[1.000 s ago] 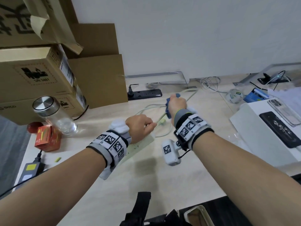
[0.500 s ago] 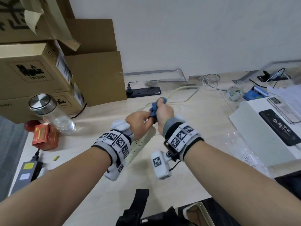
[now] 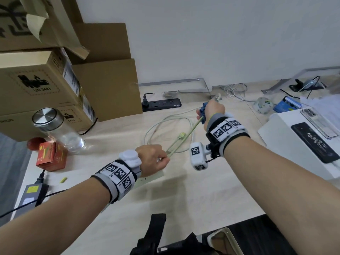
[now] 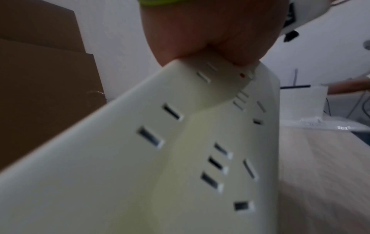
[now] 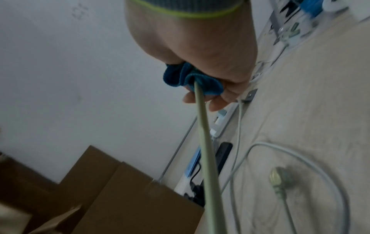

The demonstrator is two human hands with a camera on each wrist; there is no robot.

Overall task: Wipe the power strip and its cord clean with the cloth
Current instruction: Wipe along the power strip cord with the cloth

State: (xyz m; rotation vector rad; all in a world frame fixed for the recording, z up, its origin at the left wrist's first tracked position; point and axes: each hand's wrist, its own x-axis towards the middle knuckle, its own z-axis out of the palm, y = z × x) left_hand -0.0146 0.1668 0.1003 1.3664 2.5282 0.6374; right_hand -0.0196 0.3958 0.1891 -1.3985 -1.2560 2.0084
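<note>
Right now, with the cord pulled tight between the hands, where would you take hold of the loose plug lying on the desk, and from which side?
Grip the plug by its rounded body, coming from above with fingers across its width. It lies flat on the desk inside the cord loop, its own lead trailing toward the left hand, so its sides look free; the prongs cannot be made out.

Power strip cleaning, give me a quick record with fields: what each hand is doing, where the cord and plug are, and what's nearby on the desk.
left hand: grips the cord at the end of the white power strip
right hand: holds the blue cloth wrapped around the cord
cord: stretched taut between the two hands, above the desk; the rest lies in a loop
plug: lying on the desk, not plugged in
nearby: black power strip by the wall, cardboard boxes, glass jar with a metal lid
</note>
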